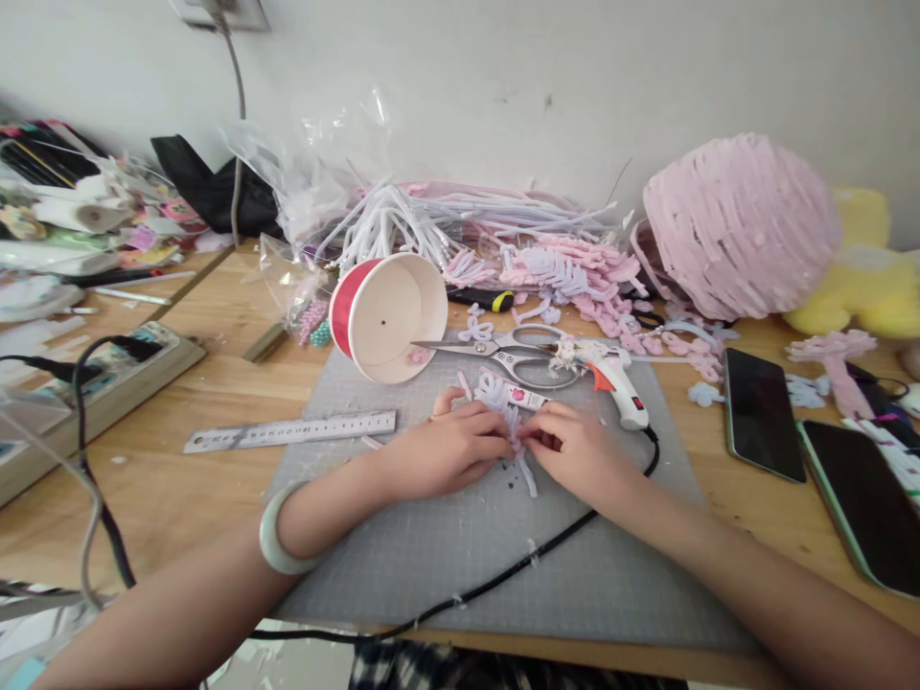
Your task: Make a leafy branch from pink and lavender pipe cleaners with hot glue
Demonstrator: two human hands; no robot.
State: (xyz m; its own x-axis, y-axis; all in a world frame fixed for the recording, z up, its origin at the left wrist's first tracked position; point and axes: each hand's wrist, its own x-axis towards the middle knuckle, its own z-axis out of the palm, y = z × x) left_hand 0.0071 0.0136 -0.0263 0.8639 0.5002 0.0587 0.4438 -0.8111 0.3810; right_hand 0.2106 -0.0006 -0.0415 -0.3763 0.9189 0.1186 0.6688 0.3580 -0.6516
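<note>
Fingers of my left hand (449,450) and right hand (575,450) pinch the pipe cleaner (512,422) together just below the scissors (503,353), steadying its twist.

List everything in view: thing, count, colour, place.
pipe cleaner piece: one, lilac, pinched between both hands
cutting mat: one, grey, centre
paper cup: one, red and white, on its side
scissors: one, silver, behind hands
glue gun: one, white and orange, right of scissors
ruler: one, metal, left
phones: two, dark, right
pipe cleaner pile: pink, white, back
left hand, right hand: on mat
</note>
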